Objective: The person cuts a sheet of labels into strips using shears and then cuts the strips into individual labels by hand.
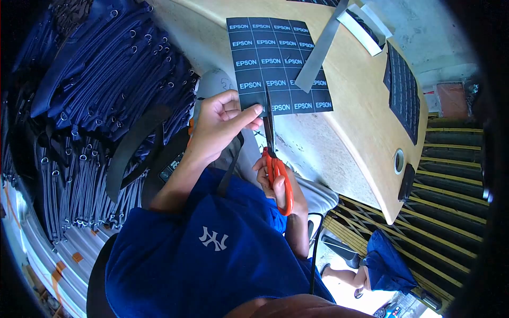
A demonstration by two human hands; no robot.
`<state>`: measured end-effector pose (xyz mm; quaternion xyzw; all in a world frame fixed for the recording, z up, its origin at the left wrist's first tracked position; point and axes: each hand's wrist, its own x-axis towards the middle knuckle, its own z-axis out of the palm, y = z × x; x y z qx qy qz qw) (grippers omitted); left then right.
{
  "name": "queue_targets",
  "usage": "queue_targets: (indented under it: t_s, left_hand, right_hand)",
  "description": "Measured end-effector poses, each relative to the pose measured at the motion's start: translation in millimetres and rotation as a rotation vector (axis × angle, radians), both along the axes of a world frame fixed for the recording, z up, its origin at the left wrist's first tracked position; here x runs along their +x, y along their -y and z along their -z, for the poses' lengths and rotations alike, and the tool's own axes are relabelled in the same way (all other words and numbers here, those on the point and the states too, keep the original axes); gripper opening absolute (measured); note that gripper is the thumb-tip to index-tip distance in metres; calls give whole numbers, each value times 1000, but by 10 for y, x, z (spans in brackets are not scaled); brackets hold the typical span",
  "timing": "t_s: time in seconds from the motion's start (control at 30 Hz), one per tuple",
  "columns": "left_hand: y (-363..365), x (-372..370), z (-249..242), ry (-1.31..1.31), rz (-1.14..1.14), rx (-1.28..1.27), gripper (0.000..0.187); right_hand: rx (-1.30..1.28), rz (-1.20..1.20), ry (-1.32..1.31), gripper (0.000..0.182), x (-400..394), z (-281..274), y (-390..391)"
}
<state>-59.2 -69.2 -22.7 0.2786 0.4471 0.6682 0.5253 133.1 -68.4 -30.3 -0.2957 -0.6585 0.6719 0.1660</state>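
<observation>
My left hand (225, 124) pinches the lower left corner of a dark sheet (275, 69) printed with rows of white EPSON labels. My thumb lies over the corner label. In my right hand (275, 183) is a pair of scissors (281, 180) with orange handles, fingers through the loops. The blades point up into the sheet's bottom edge, between the first and second label columns. A long grey strip (321, 58) lies across the sheet's right side. The sheet is held above the edge of a light wooden table.
The curved table (350, 106) carries another dark label sheet (401, 90) and a white holder (360, 34). Many dark blue straps with metal rings (116, 69) are piled at left. A folding metal gate (445, 175) stands at right; another person's legs (347, 278) show below it.
</observation>
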Motion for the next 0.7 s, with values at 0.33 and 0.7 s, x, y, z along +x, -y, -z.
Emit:
queue_targets:
  t_s: [0.33, 0.7]
  left_hand:
    - [0, -11, -6, -25, 1, -2, 12]
    - [-11, -20, -20, -37, -11, -17, 12]
  right_hand:
    - [-276, 78, -17, 64, -26, -7, 71]
    - [-258, 97, 29, 48, -47, -73, 71]
